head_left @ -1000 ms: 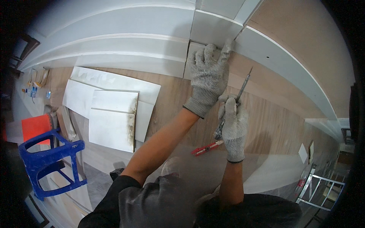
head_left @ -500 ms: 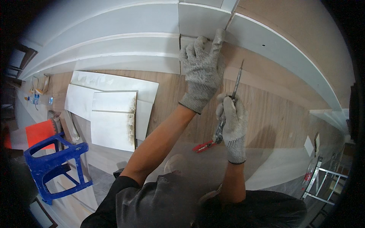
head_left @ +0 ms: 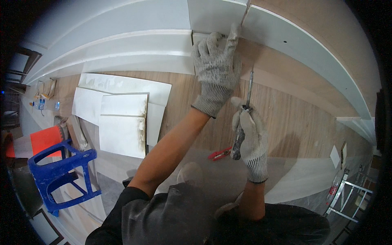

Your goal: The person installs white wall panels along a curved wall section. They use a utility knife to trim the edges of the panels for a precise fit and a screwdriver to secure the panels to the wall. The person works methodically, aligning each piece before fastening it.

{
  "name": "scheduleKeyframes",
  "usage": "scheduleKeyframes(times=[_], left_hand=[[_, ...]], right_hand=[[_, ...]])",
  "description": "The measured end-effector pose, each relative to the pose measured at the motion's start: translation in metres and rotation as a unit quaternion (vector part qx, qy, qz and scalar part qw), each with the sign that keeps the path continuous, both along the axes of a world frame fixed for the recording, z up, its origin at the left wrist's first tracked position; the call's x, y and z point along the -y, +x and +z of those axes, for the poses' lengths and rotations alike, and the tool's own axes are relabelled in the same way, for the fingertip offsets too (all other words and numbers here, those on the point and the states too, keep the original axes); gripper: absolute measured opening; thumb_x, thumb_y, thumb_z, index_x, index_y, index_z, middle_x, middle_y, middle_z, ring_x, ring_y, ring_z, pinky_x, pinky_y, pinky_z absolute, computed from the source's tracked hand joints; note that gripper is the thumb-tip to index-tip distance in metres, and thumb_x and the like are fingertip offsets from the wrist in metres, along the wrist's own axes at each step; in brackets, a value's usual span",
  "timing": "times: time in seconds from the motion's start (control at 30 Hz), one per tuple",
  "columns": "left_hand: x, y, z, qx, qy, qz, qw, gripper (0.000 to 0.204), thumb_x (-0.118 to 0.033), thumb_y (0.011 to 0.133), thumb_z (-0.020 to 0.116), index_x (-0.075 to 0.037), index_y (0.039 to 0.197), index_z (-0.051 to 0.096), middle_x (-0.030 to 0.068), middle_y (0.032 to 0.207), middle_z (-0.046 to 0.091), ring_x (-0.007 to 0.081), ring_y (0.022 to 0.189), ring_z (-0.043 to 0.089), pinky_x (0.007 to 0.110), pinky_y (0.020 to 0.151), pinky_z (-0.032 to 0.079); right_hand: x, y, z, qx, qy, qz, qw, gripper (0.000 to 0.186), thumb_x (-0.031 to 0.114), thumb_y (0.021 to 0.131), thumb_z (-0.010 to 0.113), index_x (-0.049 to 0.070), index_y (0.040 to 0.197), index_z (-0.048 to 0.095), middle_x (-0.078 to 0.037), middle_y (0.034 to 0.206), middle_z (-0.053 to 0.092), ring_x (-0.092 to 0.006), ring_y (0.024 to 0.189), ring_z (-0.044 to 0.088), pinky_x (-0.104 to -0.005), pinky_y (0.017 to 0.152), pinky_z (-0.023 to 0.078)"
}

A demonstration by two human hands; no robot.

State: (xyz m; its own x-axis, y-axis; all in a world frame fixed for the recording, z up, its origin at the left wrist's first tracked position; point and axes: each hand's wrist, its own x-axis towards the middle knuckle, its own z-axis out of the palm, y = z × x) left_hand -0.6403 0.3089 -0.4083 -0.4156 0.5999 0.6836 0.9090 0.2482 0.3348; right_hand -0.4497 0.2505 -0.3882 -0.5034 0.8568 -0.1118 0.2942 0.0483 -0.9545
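My left hand (head_left: 216, 61), in a grey knitted glove, reaches to the white panelling (head_left: 214, 18) at the wall's foot. Its fingers are extended against the panel, the index finger near the narrow joint between two boards. My right hand (head_left: 251, 130), gloved alike, is wrapped round the dark, smeared handle of a screwdriver (head_left: 250, 87). The long thin shaft points up toward the wall, its tip beside my left hand and apart from the panel as far as I can see. A red utility knife (head_left: 220, 154) lies on the floor just left of my right hand.
White tiles or boards (head_left: 122, 132) with rough smeared edges lie stacked at left on wood-look flooring (head_left: 286, 122). A blue plastic stool (head_left: 83, 175) stands near left, beside an orange-red object (head_left: 45, 140). Bottles (head_left: 41, 104) are at far left, a metal ladder (head_left: 347, 196) at right.
The screwdriver has swung more upright, its tip moving left toward my left hand. My left hand stays at the panel. The whole view has shifted slightly.
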Motion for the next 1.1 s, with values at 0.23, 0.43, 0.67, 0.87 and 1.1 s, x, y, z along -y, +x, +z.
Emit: scheduleKeyframes(times=[0.23,0.43,0.67,0.87,1.1], left_hand=[[-0.002,-0.005,-0.005,-0.045,0.005,0.011,0.999,0.085,-0.036,0.085,0.072,-0.021,0.161,0.036,0.0179,0.134,0.050,0.0361,0.121,0.047,0.058,0.101,0.032],[-0.004,-0.008,-0.010,-0.084,0.029,0.026,0.996,0.074,-0.035,0.086,0.071,-0.020,0.154,0.045,0.0170,0.127,0.052,0.0355,0.117,0.048,0.056,0.097,0.035],[-0.005,-0.016,-0.011,-0.116,0.046,-0.005,0.992,0.062,-0.032,0.088,0.072,-0.019,0.147,0.055,0.0177,0.120,0.055,0.0347,0.111,0.050,0.051,0.093,0.036],[0.005,0.006,0.025,-0.105,-0.063,0.019,0.992,0.048,-0.018,0.084,0.075,-0.010,0.130,0.065,0.0209,0.121,0.055,0.0384,0.115,0.049,0.053,0.098,0.038],[0.000,-0.019,0.000,-0.200,0.027,-0.011,0.979,0.053,-0.013,0.085,0.071,-0.002,0.136,0.060,0.0257,0.115,0.054,0.0399,0.110,0.049,0.053,0.095,0.038]], right_hand=[[-0.006,-0.006,0.010,-0.015,-0.002,-0.014,1.000,0.049,0.037,0.109,0.048,0.000,0.138,0.061,0.002,0.077,0.058,-0.0048,0.065,0.049,-0.0229,0.060,0.042],[-0.014,-0.010,0.007,-0.075,0.019,-0.038,0.996,0.047,0.036,0.110,0.048,0.000,0.135,0.063,-0.001,0.076,0.063,-0.0066,0.066,0.055,-0.0255,0.061,0.047],[-0.024,-0.005,-0.017,-0.090,0.008,-0.030,0.995,0.047,0.037,0.110,0.047,0.001,0.136,0.062,-0.003,0.077,0.065,-0.0082,0.068,0.058,-0.0275,0.063,0.050],[-0.032,-0.007,-0.029,-0.120,-0.080,-0.042,0.989,0.039,0.027,0.109,0.050,0.002,0.137,0.062,-0.002,0.080,0.066,-0.0059,0.066,0.055,-0.0252,0.062,0.048],[-0.045,-0.001,-0.050,-0.157,-0.115,-0.014,0.981,0.040,0.025,0.110,0.048,-0.001,0.137,0.061,-0.002,0.083,0.066,-0.0057,0.076,0.059,-0.0221,0.069,0.049]])
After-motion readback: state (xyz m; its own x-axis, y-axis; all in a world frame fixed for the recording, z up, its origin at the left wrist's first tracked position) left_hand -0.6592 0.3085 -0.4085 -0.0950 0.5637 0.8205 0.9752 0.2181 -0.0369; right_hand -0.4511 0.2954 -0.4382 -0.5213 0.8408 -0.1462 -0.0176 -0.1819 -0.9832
